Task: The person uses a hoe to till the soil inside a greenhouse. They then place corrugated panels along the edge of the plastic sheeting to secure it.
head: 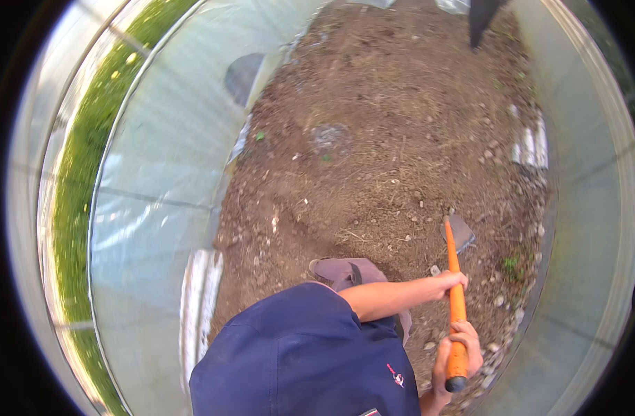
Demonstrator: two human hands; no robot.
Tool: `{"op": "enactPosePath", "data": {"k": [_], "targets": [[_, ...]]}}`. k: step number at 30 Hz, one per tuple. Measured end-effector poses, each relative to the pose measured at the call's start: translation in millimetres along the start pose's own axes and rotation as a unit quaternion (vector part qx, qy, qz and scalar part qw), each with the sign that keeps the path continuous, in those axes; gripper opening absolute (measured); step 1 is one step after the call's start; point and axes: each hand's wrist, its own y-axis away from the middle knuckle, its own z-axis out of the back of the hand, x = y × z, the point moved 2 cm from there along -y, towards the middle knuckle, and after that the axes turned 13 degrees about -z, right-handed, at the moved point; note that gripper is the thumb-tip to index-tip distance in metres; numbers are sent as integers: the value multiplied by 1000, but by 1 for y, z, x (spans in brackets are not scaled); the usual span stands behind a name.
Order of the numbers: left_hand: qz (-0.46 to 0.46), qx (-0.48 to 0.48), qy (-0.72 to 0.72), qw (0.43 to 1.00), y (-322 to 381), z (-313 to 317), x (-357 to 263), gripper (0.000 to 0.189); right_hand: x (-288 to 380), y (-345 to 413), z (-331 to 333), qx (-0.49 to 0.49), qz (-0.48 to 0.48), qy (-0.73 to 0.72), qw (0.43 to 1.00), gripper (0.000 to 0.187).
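A hoe with an orange handle [457,307] is held in both my hands on the right of the view. My left hand [452,283] grips the handle partway down, with the left forearm reaching across in front of me. Closer to me, my right hand [465,346] is wrapped around the handle near its black end. The hoe's grey metal blade [458,234] is at the loose brown soil [369,171], right of my foot; whether it touches or hangs just above cannot be told.
Translucent plastic sheeting [151,208] walls the left side, and more sheeting [587,208] the right. White corrugated pieces [200,307] lie at the left edge, others [530,145] at the right. Stones [499,301] and a small green weed [510,265] are near the right wall. Dark material [481,21] hangs ahead.
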Motion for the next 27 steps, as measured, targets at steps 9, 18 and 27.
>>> {"op": "enactPosePath", "data": {"k": [9,18,27], "targets": [[-77,-122,157,977,-93,-100,-17,15,-25,-133,118,212,6,-12,977,11],[-63,-164,162,971,-191,-147,-12,18,-52,-225,192,237,71,-43,968,10],[-61,-147,199,967,-230,-202,-14,17,-85,-290,252,229,57,-81,968,10]]}}
